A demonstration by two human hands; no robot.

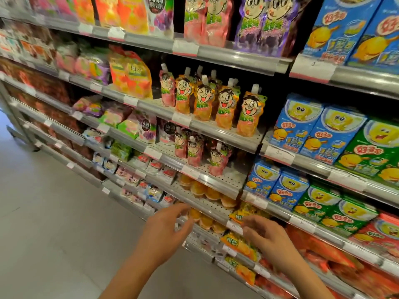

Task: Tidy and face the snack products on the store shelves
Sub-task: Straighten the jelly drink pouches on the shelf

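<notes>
Both my hands reach toward a low shelf of orange jelly cups (206,221). My left hand (167,225) hovers in front of the leftmost cups with fingers loosely spread, holding nothing. My right hand (264,235) hangs over the shelf's price rail (234,226), fingers loosely curled, just above yellow-orange jelly bags (239,243). Neither hand grips a product. Another row of orange jelly cups (207,192) sits one shelf up.
Orange spout pouches (224,106) and pink spout pouches (194,152) stand on the middle shelves. Blue and green snack boxes (323,134) fill the right bay, red packs (336,255) below them. The tiled floor (54,223) stretches to the left.
</notes>
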